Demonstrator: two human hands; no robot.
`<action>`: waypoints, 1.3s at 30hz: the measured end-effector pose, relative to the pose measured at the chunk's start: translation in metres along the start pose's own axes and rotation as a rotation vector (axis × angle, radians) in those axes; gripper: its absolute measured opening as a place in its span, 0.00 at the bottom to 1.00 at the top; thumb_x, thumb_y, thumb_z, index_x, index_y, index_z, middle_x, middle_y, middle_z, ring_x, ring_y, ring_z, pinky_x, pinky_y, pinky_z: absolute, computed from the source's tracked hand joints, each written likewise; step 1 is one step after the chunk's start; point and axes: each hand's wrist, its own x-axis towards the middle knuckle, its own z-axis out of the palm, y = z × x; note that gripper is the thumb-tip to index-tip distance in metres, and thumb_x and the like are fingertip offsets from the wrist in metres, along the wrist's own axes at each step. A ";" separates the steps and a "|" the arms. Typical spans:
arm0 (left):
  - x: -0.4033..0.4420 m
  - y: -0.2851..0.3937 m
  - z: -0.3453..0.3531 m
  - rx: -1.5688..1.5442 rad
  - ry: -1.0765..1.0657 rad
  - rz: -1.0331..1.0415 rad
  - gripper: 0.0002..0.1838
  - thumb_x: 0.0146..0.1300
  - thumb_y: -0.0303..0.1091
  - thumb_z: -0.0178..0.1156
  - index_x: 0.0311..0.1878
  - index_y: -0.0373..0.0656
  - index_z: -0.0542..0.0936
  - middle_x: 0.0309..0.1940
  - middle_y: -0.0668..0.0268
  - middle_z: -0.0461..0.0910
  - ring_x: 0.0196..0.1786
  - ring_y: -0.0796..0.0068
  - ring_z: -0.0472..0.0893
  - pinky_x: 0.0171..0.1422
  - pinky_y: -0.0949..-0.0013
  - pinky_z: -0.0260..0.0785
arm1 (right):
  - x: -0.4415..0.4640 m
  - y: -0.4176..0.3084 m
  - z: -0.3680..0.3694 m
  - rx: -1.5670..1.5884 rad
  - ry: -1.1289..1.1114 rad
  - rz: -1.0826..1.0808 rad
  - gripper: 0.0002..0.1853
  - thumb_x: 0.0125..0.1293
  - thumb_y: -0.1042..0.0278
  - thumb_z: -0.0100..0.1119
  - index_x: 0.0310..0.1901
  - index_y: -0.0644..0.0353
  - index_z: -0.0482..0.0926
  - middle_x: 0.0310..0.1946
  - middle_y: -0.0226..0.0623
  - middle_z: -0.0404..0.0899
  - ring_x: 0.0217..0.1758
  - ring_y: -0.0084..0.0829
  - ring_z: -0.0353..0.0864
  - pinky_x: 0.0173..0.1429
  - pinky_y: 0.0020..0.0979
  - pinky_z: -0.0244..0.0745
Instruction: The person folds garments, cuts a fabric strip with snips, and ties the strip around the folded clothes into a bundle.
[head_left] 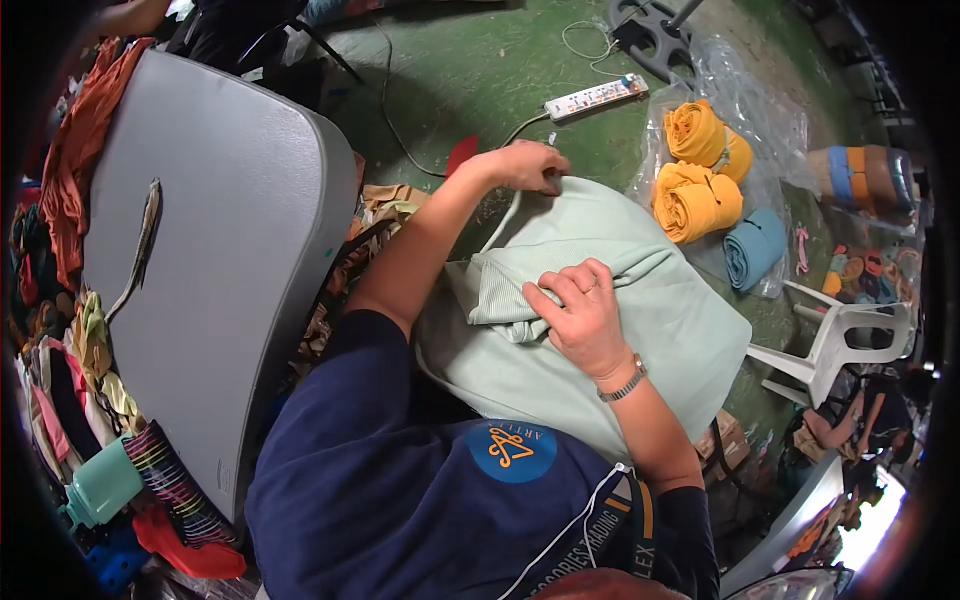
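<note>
A large pale green fabric (650,340) lies spread over my lap, with soft creases and a bunched, ribbed fold (495,300) near its middle. My left hand (535,166) is at the far edge of the fabric, its fingers curled closed on that edge. Over the bunched part, my right hand (585,315) is closed with its fingers bent, gripping the fabric; its fingertips are partly hidden. A metal watch (625,382) is on my right wrist.
A grey table (210,180) stands at left, bearing a fabric strip (145,240). Ahead are a power strip (598,97), yellow fabric rolls (697,203) and a blue roll (755,250) on plastic. A white chair (840,345) stands right. Cables cross the green floor (450,70).
</note>
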 end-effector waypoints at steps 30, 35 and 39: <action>-0.123 0.078 -0.033 -0.315 0.164 0.295 0.08 0.47 0.28 0.59 0.31 0.38 0.73 0.27 0.60 0.71 0.31 0.59 0.73 0.34 0.64 0.64 | -0.001 -0.014 -0.006 0.186 0.197 0.026 0.19 0.41 0.80 0.54 0.41 0.62 0.75 0.32 0.36 0.68 0.32 0.31 0.69 0.41 0.32 0.65; -0.146 0.108 -0.018 -0.332 -0.086 0.307 0.06 0.51 0.28 0.57 0.33 0.39 0.73 0.31 0.61 0.72 0.31 0.63 0.75 0.35 0.66 0.66 | -0.008 -0.029 -0.022 0.250 -0.008 0.169 0.16 0.42 0.81 0.52 0.37 0.64 0.75 0.36 0.36 0.66 0.33 0.33 0.67 0.43 0.33 0.65; -0.092 0.045 -0.014 -0.625 0.069 0.122 0.10 0.56 0.28 0.53 0.42 0.40 0.74 0.41 0.64 0.75 0.41 0.70 0.75 0.45 0.69 0.67 | -0.010 -0.037 -0.028 0.001 0.008 0.082 0.06 0.46 0.73 0.53 0.30 0.57 0.74 0.40 0.34 0.69 0.42 0.32 0.68 0.51 0.40 0.61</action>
